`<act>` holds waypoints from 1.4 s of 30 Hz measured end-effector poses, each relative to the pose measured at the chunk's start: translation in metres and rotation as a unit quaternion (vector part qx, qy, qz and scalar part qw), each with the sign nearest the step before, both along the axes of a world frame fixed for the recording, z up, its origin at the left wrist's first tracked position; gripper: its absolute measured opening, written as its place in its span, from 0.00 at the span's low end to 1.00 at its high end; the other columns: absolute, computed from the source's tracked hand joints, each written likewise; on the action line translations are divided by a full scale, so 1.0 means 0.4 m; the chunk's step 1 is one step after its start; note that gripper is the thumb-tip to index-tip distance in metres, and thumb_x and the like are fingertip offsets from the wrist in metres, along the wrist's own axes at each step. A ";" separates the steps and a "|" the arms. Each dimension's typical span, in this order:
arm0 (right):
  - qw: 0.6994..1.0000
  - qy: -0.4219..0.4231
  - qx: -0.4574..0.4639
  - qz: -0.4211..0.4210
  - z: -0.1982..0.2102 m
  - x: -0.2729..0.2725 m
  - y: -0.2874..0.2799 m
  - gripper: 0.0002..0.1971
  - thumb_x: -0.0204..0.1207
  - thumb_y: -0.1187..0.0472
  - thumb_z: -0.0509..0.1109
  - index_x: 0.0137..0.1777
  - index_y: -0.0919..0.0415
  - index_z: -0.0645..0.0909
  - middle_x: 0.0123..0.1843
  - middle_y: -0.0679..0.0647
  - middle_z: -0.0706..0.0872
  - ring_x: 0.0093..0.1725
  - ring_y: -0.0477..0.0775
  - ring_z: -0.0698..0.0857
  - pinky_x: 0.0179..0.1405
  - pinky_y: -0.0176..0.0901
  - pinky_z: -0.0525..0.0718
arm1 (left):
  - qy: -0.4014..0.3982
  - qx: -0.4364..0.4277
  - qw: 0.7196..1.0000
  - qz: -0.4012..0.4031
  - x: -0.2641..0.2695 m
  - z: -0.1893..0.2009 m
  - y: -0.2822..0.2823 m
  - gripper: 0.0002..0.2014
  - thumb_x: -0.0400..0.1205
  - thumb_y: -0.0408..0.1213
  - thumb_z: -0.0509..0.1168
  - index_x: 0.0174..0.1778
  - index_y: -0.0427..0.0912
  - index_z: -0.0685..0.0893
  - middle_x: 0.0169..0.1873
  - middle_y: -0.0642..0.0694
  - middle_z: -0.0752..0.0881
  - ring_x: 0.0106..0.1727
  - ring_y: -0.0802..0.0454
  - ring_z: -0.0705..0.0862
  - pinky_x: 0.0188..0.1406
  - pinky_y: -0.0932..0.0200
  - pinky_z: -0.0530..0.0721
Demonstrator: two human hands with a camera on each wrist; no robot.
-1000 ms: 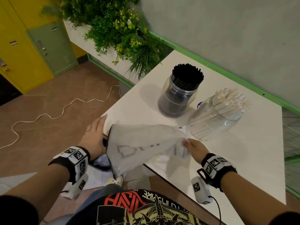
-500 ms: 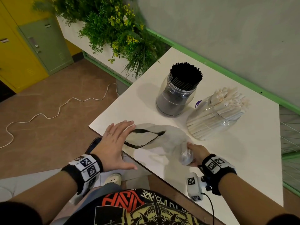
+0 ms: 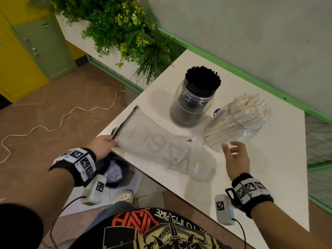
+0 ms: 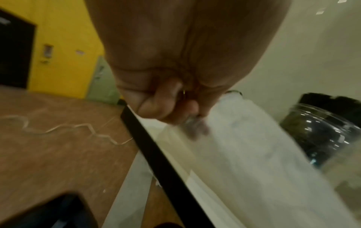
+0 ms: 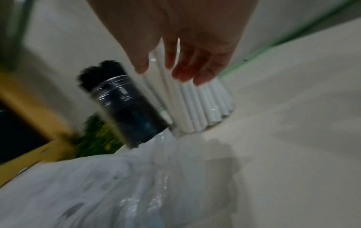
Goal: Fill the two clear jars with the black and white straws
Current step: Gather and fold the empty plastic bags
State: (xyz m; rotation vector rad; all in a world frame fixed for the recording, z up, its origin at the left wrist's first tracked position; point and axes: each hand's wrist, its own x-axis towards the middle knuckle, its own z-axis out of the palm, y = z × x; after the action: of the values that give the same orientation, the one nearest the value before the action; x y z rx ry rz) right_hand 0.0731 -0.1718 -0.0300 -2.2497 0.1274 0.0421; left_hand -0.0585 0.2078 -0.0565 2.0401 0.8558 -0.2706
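Note:
Two clear jars stand on the white table (image 3: 260, 168). The jar of black straws (image 3: 195, 97) (image 5: 125, 108) (image 4: 328, 132) is at the back left, the jar of white straws (image 3: 237, 123) (image 5: 195, 104) to its right. A frosted zip bag (image 3: 161, 146) (image 4: 254, 146) (image 5: 87, 185) with a black zipper strip lies flat in front of them. My left hand (image 3: 104, 144) (image 4: 171, 108) pinches the bag's near-left corner at the table edge. My right hand (image 3: 233, 157) (image 5: 185, 61) hovers with spread fingers just in front of the white-straw jar, holding nothing.
A planter of green foliage (image 3: 122, 33) stands past the table's far left corner. A white cable (image 3: 62, 119) snakes over the brown floor. A dark bin (image 3: 113, 169) sits under the table edge by my left wrist. A green rail (image 3: 251, 78) lines the wall.
The bag went from crumpled between both hands to spread flat on the table. My right hand let go of it and lifted toward the white-straw jar. My left hand now pinches its corner.

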 end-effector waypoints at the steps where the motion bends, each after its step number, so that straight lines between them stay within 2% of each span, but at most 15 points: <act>1: 0.996 -0.083 -0.010 0.030 0.011 -0.024 0.015 0.18 0.78 0.50 0.69 0.63 0.58 0.75 0.53 0.54 0.78 0.51 0.57 0.81 0.49 0.46 0.78 | 0.017 -0.039 0.999 0.029 0.001 -0.011 -0.004 0.12 0.86 0.37 0.59 0.45 0.35 0.85 0.44 0.39 0.85 0.38 0.45 0.80 0.34 0.57 0.74; 4: 0.939 -0.213 -0.085 0.256 0.010 -0.118 0.089 0.23 0.75 0.47 0.68 0.65 0.58 0.75 0.61 0.55 0.76 0.58 0.54 0.74 0.60 0.43 0.73 | 0.015 -0.120 0.982 0.146 0.004 -0.014 -0.033 0.12 0.82 0.37 0.62 0.36 0.34 0.81 0.34 0.39 0.83 0.32 0.47 0.81 0.31 0.57 0.79; 6: 0.900 -0.122 -0.168 0.384 -0.017 -0.176 0.155 0.33 0.71 0.42 0.69 0.74 0.51 0.67 0.72 0.54 0.69 0.69 0.57 0.68 0.66 0.51 0.72 | 0.005 -0.113 0.978 0.173 0.005 -0.015 -0.049 0.19 0.81 0.46 0.66 0.34 0.32 0.82 0.32 0.39 0.83 0.35 0.44 0.83 0.37 0.52 0.84; 9: 0.861 0.048 -0.327 0.387 -0.069 -0.194 0.234 0.51 0.68 0.39 0.72 0.83 0.45 0.43 0.84 0.51 0.44 0.81 0.61 0.49 0.74 0.63 0.66 | -0.001 -0.089 0.982 0.165 0.006 -0.008 -0.072 0.17 0.80 0.43 0.66 0.29 0.35 0.80 0.34 0.36 0.83 0.37 0.41 0.81 0.42 0.50 0.81; 13: 0.864 0.131 -0.381 0.302 -0.106 -0.123 0.250 0.39 0.79 0.50 0.64 0.84 0.45 0.44 0.86 0.51 0.43 0.83 0.66 0.46 0.76 0.66 0.63 | -0.021 -0.166 0.966 0.199 -0.001 0.004 -0.085 0.12 0.79 0.34 0.65 0.30 0.36 0.78 0.29 0.39 0.80 0.32 0.44 0.79 0.25 0.59 0.81; 15: 0.885 0.170 -0.323 0.291 -0.108 -0.095 0.233 0.30 0.83 0.58 0.57 0.83 0.46 0.55 0.85 0.53 0.52 0.83 0.64 0.52 0.79 0.59 0.63 | -0.027 -0.197 0.961 0.193 -0.015 0.002 -0.071 0.12 0.78 0.31 0.67 0.28 0.36 0.78 0.26 0.39 0.81 0.31 0.43 0.81 0.27 0.55 0.86; 18: 0.932 0.163 -0.140 0.293 -0.070 -0.071 0.233 0.26 0.82 0.69 0.53 0.78 0.50 0.69 0.80 0.54 0.69 0.77 0.58 0.69 0.77 0.43 0.65 | 0.010 0.039 0.999 0.025 -0.029 0.019 -0.060 0.06 0.72 0.38 0.72 0.38 0.42 0.81 0.36 0.44 0.86 0.42 0.43 0.83 0.48 0.49 0.84; 21: 0.951 0.188 0.105 0.222 -0.003 -0.069 0.269 0.21 0.80 0.65 0.57 0.66 0.43 0.81 0.68 0.53 0.83 0.65 0.57 0.82 0.67 0.53 0.80 | -0.043 0.211 0.971 -0.104 -0.015 0.058 -0.110 0.27 0.68 0.36 0.73 0.63 0.50 0.76 0.57 0.45 0.75 0.59 0.42 0.76 0.61 0.49 0.76; 23: 0.928 0.224 0.239 0.177 0.042 -0.071 0.295 0.16 0.80 0.60 0.60 0.61 0.44 0.84 0.59 0.56 0.88 0.52 0.59 0.86 0.49 0.54 0.84 | -0.120 0.222 0.952 -0.175 0.010 0.087 -0.148 0.25 0.72 0.32 0.68 0.65 0.52 0.77 0.57 0.45 0.74 0.58 0.44 0.76 0.61 0.51 0.76; 26: 0.871 0.280 0.379 0.141 0.108 -0.074 0.321 0.17 0.84 0.58 0.59 0.69 0.62 0.78 0.54 0.63 0.87 0.47 0.64 0.85 0.47 0.53 0.81 | -0.117 -0.042 0.983 -0.134 0.055 0.157 -0.198 0.12 0.84 0.39 0.58 0.60 0.49 0.83 0.54 0.47 0.84 0.57 0.46 0.82 0.57 0.54 0.78; 29: 0.844 0.284 0.436 0.133 0.150 -0.077 0.339 0.17 0.84 0.60 0.60 0.68 0.69 0.76 0.52 0.62 0.87 0.51 0.63 0.85 0.57 0.54 0.82 | -0.080 -0.371 0.924 -0.040 0.092 0.208 -0.226 0.22 0.79 0.64 0.57 0.59 0.55 0.85 0.53 0.51 0.89 0.54 0.50 0.87 0.52 0.52 0.84; 31: 0.884 0.204 0.384 0.170 0.147 -0.073 0.348 0.16 0.75 0.60 0.68 0.61 0.66 0.78 0.53 0.61 0.87 0.54 0.60 0.86 0.57 0.47 0.84 | -0.107 -0.442 0.889 -0.050 0.113 0.215 -0.240 0.27 0.74 0.66 0.64 0.64 0.54 0.83 0.58 0.48 0.88 0.60 0.47 0.86 0.58 0.48 0.83; 34: 0.963 -0.057 0.148 0.216 0.132 -0.060 0.323 0.17 0.70 0.68 0.71 0.58 0.57 0.73 0.53 0.54 0.80 0.50 0.52 0.80 0.48 0.32 0.78 | -0.189 -0.406 0.893 0.032 0.134 0.218 -0.256 0.12 0.80 0.44 0.68 0.58 0.47 0.85 0.51 0.45 0.91 0.54 0.43 0.88 0.48 0.51 0.87; 38: 0.939 -0.232 0.019 0.252 0.141 -0.087 0.254 0.30 0.70 0.59 0.74 0.72 0.59 0.69 0.67 0.54 0.69 0.66 0.55 0.74 0.68 0.45 0.74 | -0.261 -0.299 0.907 0.140 0.145 0.193 -0.228 0.15 0.68 0.41 0.73 0.51 0.47 0.86 0.48 0.42 0.90 0.53 0.41 0.88 0.55 0.39 0.86; 42: 0.873 -0.269 -0.183 0.363 0.122 -0.137 0.258 0.43 0.67 0.37 0.71 0.80 0.54 0.63 0.80 0.56 0.62 0.80 0.59 0.61 0.77 0.52 0.59 | -0.268 -0.283 0.914 0.110 0.147 0.205 -0.269 0.21 0.65 0.41 0.74 0.54 0.43 0.87 0.48 0.44 0.91 0.53 0.46 0.89 0.59 0.41 0.85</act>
State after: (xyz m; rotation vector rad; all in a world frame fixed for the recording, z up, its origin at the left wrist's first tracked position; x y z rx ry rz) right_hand 0.0182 -0.0688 0.0187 -2.4609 -1.0947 -0.2245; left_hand 0.0002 0.1001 0.0255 1.3559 0.5640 0.1568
